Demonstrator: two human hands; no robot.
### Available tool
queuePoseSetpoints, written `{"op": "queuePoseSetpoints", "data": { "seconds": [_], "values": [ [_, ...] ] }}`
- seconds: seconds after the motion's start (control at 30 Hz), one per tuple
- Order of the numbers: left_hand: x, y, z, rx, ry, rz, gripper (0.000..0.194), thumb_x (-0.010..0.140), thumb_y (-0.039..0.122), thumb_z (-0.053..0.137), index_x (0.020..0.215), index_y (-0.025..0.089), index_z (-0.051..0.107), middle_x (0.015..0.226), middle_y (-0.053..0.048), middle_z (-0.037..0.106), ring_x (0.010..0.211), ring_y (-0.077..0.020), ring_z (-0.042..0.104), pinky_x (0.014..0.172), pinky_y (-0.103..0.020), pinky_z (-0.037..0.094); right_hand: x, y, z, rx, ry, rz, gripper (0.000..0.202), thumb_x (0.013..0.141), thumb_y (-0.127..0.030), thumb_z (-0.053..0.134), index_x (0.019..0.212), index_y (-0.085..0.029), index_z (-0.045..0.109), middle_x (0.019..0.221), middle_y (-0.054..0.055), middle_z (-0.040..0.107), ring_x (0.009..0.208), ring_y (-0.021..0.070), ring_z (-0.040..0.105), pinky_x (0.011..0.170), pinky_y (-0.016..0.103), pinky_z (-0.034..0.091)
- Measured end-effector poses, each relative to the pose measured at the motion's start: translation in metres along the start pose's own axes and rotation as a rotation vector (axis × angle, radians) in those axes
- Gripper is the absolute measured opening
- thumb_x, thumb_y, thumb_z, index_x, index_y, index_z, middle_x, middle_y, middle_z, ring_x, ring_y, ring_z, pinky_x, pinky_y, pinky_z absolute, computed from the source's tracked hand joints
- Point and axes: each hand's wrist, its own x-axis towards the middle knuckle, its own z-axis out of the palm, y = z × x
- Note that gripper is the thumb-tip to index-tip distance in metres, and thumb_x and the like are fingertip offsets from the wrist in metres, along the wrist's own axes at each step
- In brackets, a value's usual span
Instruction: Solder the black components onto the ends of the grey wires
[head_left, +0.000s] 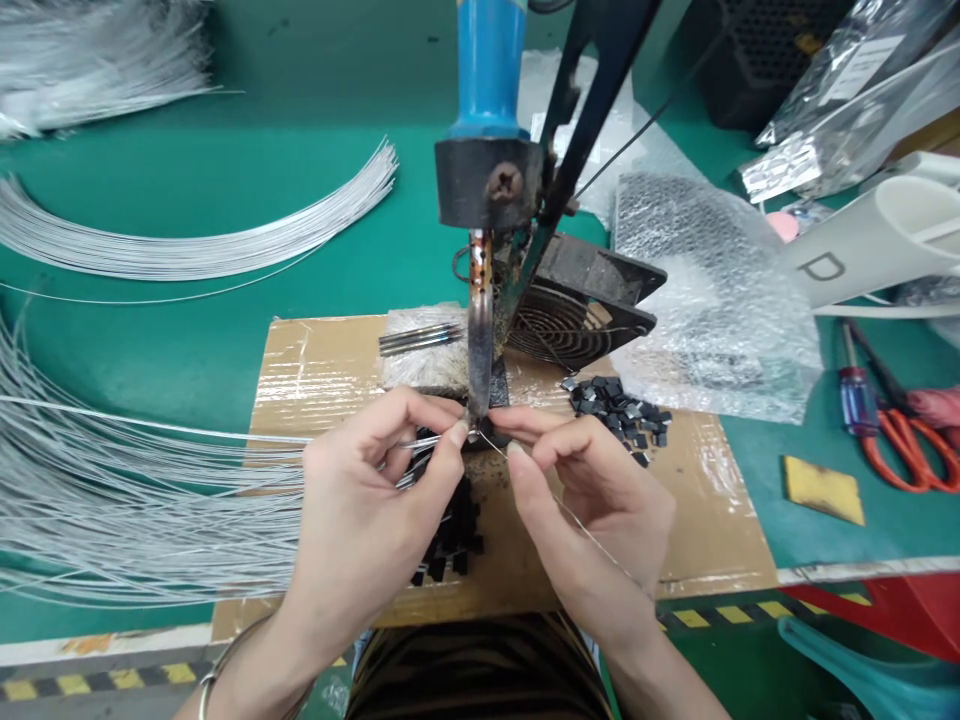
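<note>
My left hand [371, 510] pinches a thin grey-white wire [277, 438], its end held right under the tip of a blue-handled soldering iron [491, 75]. The iron hangs upright, tip down, from a black stand arm [559, 150]. Between the thumb and fingers of my right hand [600, 510] is a thin strand of solder wire [592, 537], which runs back across the palm. Its end meets the iron tip near my left fingertips. What exactly sits at the joint is too small and partly covered. Beneath my left hand lie several wires ending in small black pieces [454, 535].
Cardboard [705, 510] covers the work spot. A pile of small black pieces [619, 410] lies right, near a black fan [577, 305]. Wire bundles [187, 255] spread left. Farther right are bubble wrap [705, 280], a yellow sponge [825, 490], orange-handled scissors [904, 455] and a screwdriver [857, 400].
</note>
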Motion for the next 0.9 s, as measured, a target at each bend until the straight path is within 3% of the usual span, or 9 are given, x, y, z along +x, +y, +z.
{"op": "queuePoseSetpoints", "data": {
  "seconds": [0.73,0.9],
  "values": [
    [-0.0010,0.0026,0.0004,-0.075,-0.011,-0.001,0.013,0.089,0.011,0.072,0.081,0.022,0.072,0.087,0.003,0.076,0.075,-0.0081,0.070,0.068,-0.014,0.055,-0.0006,-0.0027,-0.0002,-0.025,-0.001,-0.003,0.018,0.094,-0.010,0.068,0.084,-0.024,0.063,0.113,0.007,0.080,0.110,0.0227,0.076,0.099,0.039,0.060],
    [-0.0012,0.0027,0.0009,-0.064,-0.017,-0.010,0.015,0.089,0.010,0.071,0.079,0.021,0.071,0.083,0.004,0.074,0.072,-0.0076,0.069,0.067,-0.014,0.054,-0.0019,-0.0017,-0.0012,-0.041,-0.012,-0.005,0.019,0.093,-0.008,0.068,0.085,-0.024,0.063,0.113,0.005,0.080,0.109,0.0214,0.076,0.098,0.036,0.060]
  ]
}}
